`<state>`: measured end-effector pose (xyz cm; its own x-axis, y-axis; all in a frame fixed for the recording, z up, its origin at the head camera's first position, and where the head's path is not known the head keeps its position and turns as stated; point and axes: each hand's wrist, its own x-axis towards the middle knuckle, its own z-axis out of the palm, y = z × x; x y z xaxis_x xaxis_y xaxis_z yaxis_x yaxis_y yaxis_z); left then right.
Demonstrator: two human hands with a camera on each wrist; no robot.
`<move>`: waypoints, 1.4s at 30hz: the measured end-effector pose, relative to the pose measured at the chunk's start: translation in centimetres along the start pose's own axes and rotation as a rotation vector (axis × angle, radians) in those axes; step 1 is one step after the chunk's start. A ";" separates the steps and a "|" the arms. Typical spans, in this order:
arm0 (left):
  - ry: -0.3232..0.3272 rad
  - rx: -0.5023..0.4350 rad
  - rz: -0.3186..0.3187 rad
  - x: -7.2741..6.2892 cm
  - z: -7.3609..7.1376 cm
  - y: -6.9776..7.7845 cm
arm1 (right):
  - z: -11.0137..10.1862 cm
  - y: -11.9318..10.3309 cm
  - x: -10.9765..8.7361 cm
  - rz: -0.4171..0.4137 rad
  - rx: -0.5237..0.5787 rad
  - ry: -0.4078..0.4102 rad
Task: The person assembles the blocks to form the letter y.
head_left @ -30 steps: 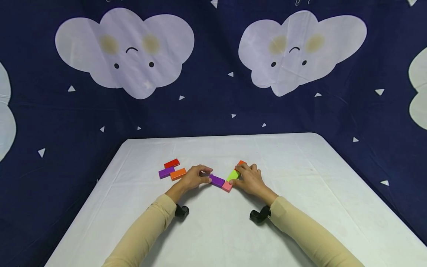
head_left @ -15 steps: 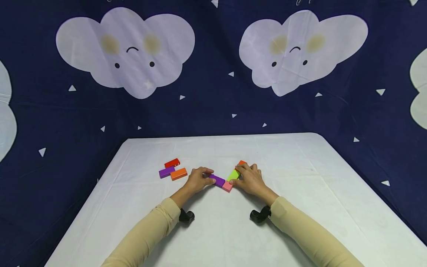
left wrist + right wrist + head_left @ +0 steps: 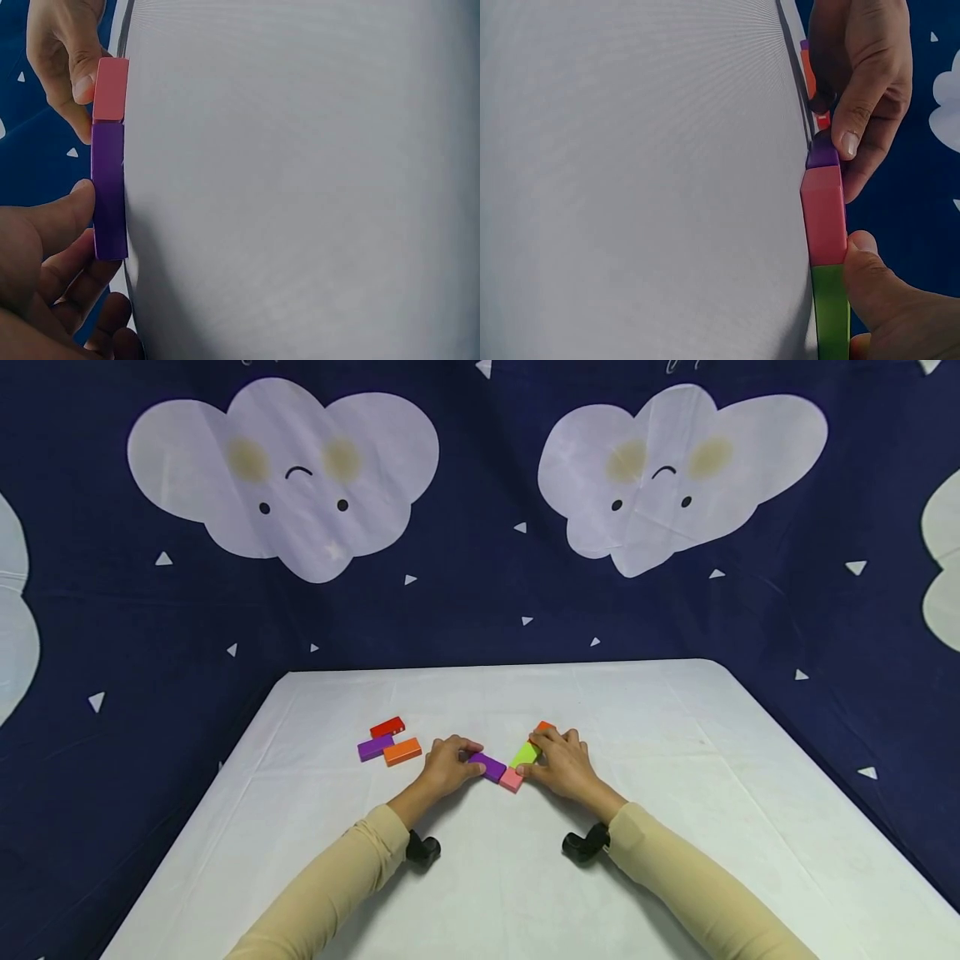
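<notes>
A row of rectangular blocks lies bent like a V on the white table. My left hand (image 3: 447, 766) pinches the outer end of the purple block (image 3: 489, 767) between thumb and fingers. This block's inner end meets the pink block (image 3: 111, 90) at the bend. From there a green block (image 3: 831, 307) runs up to an orange block (image 3: 544, 726) at the far right. My right hand (image 3: 562, 763) holds the green block, its thumb at the joint with the pink one and its fingers reaching over toward the orange one, partly hiding both.
To the left of my left hand, a red block (image 3: 387, 727), a second purple block (image 3: 375, 747) and a second orange block (image 3: 403, 752) lie close together on the white-covered table (image 3: 480, 877). Behind the table hangs a dark blue cloth (image 3: 480, 610) with clouds.
My left hand has shifted slightly right and closed in on the purple block's outer end. The right hand and the other blocks stay where they were.
</notes>
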<state>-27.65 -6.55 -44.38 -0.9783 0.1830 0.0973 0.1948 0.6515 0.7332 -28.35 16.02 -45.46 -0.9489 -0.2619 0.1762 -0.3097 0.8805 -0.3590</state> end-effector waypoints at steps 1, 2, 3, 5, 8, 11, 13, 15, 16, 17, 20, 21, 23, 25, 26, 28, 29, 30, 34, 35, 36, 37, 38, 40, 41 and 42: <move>-0.003 -0.005 0.000 0.0 0.0 0.1 | 0.0 0.0 0.0 -0.002 0.001 0.001; -0.005 -0.010 -0.001 0.0 0.0 0.1 | 0.0 0.0 0.0 -0.002 0.002 0.002; -0.007 -0.013 -0.005 0.0 0.0 0.1 | 0.0 0.0 0.0 -0.003 0.002 0.003; -0.011 -0.014 -0.009 0.0 0.0 0.2 | 0.0 0.0 0.0 -0.004 0.001 0.003; -0.015 -0.009 -0.012 0.1 0.0 0.1 | 0.0 0.0 0.0 -0.004 0.002 0.004; -0.014 0.001 -0.017 0.3 0.1 0.1 | 0.0 0.0 0.0 -0.003 0.000 0.006; -0.012 -0.002 -0.029 0.4 0.2 0.1 | 0.0 0.0 0.0 -0.003 0.000 0.008; -0.010 -0.002 -0.037 0.6 0.3 0.0 | 0.0 -0.1 -0.1 -0.004 0.002 0.008; -0.009 0.000 -0.037 0.6 0.3 0.0 | 0.0 -0.1 -0.1 -0.002 0.004 0.007; -0.008 -0.002 -0.038 0.7 0.4 0.0 | 0.0 -0.1 -0.1 -0.001 0.005 0.005; -0.011 -0.002 -0.044 0.8 0.5 0.0 | 0.0 -0.1 -0.1 0.004 0.009 -0.004; -0.012 -0.003 -0.042 0.8 0.5 0.0 | 0.0 -0.1 -0.2 0.006 0.010 -0.007; -0.015 -0.005 -0.042 0.8 0.6 0.0 | 0.0 -0.1 -0.2 0.010 0.010 -0.011; -0.018 -0.002 -0.041 0.8 0.6 0.0 | -0.1 -0.2 -0.2 0.012 0.009 -0.012; -0.018 -0.001 -0.040 0.8 0.6 0.0 | -0.1 -0.2 -0.2 0.011 0.009 -0.011; -0.020 0.001 -0.044 0.8 0.6 0.0 | -0.1 -0.2 -0.3 0.010 0.009 -0.010; -0.020 0.001 -0.045 0.8 0.5 0.0 | -0.1 -0.2 -0.3 0.008 0.010 -0.009; -0.021 0.003 -0.050 0.8 0.5 0.1 | -0.1 -0.2 -0.3 0.007 0.008 -0.008; -0.007 0.001 -0.051 0.6 0.0 0.2 | 0.0 -0.3 -0.3 0.007 0.003 -0.009; 0.000 0.002 -0.046 0.6 -0.2 0.2 | -0.1 -0.3 -0.3 0.004 -0.001 -0.007; 0.006 -0.001 -0.043 0.6 -0.4 0.2 | -0.1 -0.3 -0.3 0.003 -0.002 -0.006; 0.013 -0.007 -0.037 0.5 -0.6 0.2 | -0.1 -0.2 -0.3 0.003 -0.002 -0.007; 0.021 -0.010 -0.028 0.4 -0.7 0.2 | -0.2 -0.2 -0.3 0.003 -0.002 -0.007; 0.035 -0.024 -0.027 0.2 -1.1 0.2 | -0.2 -0.2 -0.2 0.002 0.000 -0.004; 0.042 -0.034 -0.027 0.1 -1.3 0.3 | -0.2 -0.2 -0.2 0.000 0.001 -0.003; 0.048 -0.044 -0.031 0.0 -1.5 0.3 | -0.3 -0.2 -0.2 0.002 0.001 -0.004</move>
<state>-27.67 -7.48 -43.13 -0.9862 0.1269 0.1060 0.1624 0.6233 0.7650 -28.08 16.00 -45.19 -0.9496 -0.2620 0.1720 -0.3082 0.8803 -0.3606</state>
